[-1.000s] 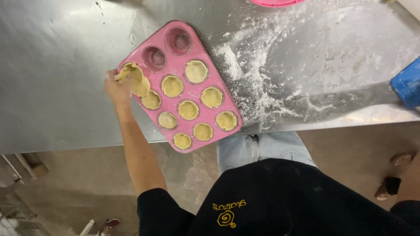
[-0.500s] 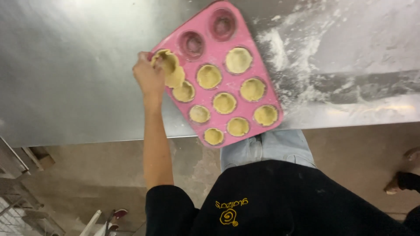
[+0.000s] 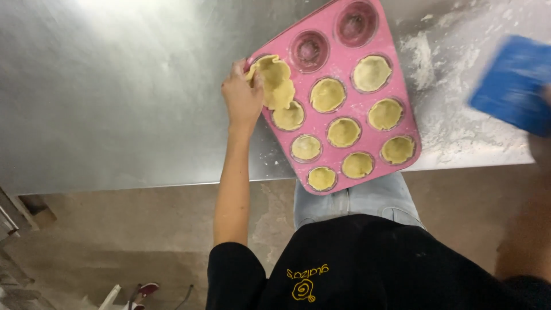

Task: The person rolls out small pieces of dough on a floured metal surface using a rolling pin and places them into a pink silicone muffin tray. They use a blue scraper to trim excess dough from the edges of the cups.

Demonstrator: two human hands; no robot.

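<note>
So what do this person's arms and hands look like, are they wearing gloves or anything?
No gloves. The left hand is bare, with no ring, watch or bracelet visible, and its arm is uncovered up to a short black sleeve. The sleeve is part of a black top with a small yellow emblem on the chest. The right arm is only a bare-looking blur at the frame edge.

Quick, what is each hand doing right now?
Left hand: closed on a dough round at the corner cup of the pink muffin tray.
Right hand: blurred at the frame edge, cannot be told.
</note>
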